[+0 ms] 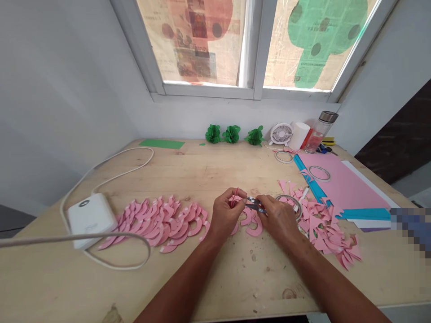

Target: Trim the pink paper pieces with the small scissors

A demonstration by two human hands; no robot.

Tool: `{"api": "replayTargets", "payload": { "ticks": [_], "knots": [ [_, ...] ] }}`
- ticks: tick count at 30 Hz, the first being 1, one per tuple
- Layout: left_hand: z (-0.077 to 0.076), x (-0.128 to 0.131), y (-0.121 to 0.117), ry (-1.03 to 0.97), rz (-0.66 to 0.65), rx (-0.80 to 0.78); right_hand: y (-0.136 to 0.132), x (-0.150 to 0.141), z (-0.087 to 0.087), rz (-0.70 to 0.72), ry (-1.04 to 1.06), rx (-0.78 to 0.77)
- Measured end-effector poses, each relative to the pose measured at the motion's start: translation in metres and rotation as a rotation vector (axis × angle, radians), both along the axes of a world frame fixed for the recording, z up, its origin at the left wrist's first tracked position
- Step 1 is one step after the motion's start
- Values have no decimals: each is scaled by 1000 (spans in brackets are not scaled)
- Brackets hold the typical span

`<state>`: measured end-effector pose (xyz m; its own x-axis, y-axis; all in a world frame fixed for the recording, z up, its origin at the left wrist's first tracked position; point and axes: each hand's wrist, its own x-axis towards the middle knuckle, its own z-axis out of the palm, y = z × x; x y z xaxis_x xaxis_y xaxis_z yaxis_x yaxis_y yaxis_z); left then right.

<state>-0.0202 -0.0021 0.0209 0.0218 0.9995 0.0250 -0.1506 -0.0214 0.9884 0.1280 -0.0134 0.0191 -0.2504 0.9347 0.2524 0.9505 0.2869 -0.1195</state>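
My left hand (226,214) pinches a small pink paper piece (235,197) above the wooden table (202,175). My right hand (278,215) is closed on small scissors (255,206), whose tip meets the paper. Below the hands lie a few pink curved cutouts (253,226). A long pile of pink curved cutouts (161,222) spreads to the left. Pink paper scraps (323,224) are heaped to the right, beside a clear tape roll (293,202).
A white box (91,217) with a looping cable (111,172) sits at the left. Pink, blue and white sheets (340,184) lie at right. At the back stand three green paper balls (231,134), a small fan (281,133), a bottle (319,131) and green paper (162,144).
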Motion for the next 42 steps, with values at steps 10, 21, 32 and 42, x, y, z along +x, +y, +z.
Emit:
{"api": "replayTargets", "payload": {
  "ticks": [10,21,32,42],
  "knots": [
    [5,-2,0,-202,-19,-168,7,8,0,-58,419,-82],
    [-2,7,-3,-314,-223,-271,9,2,-2,91,1074,-330],
    [-5,8,-2,-247,-197,-192,9,-1,0,93,1157,-392],
    [-3,11,-2,-107,-104,-82,11,-2,-1,11,1302,-583]
  ]
}}
